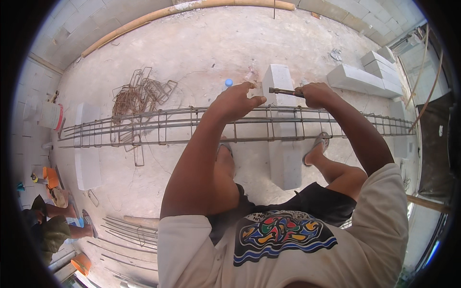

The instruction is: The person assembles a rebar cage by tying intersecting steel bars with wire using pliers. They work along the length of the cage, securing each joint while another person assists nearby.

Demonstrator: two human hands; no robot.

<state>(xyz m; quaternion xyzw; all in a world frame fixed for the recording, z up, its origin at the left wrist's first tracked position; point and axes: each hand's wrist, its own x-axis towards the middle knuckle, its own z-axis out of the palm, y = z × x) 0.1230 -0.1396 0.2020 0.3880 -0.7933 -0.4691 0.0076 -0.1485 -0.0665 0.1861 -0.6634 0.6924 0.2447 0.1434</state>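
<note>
A long rebar cage (240, 122) of steel bars and square stirrups runs across in front of me, resting on pale blocks. My left hand (237, 101) hovers over its far side, thumb and forefinger apart, and I see nothing between them. To the right, my right hand (317, 95) is closed around a slim dark metal tool that looks like pincers (284, 91), its blunt head pointing left above the middle block (285, 163). Beyond my left hand stands a bottle with a blue cap (229, 82). Any thin wire there is too fine to make out.
Loose stirrups (141, 96) lie heaped beyond the cage at left. White blocks (360, 77) are stacked at the far right. Loose bars (129, 233) lie at lower left, near another person's leg (79, 231). A bucket (50, 115) stands by the left wall. My sandalled feet are under the cage.
</note>
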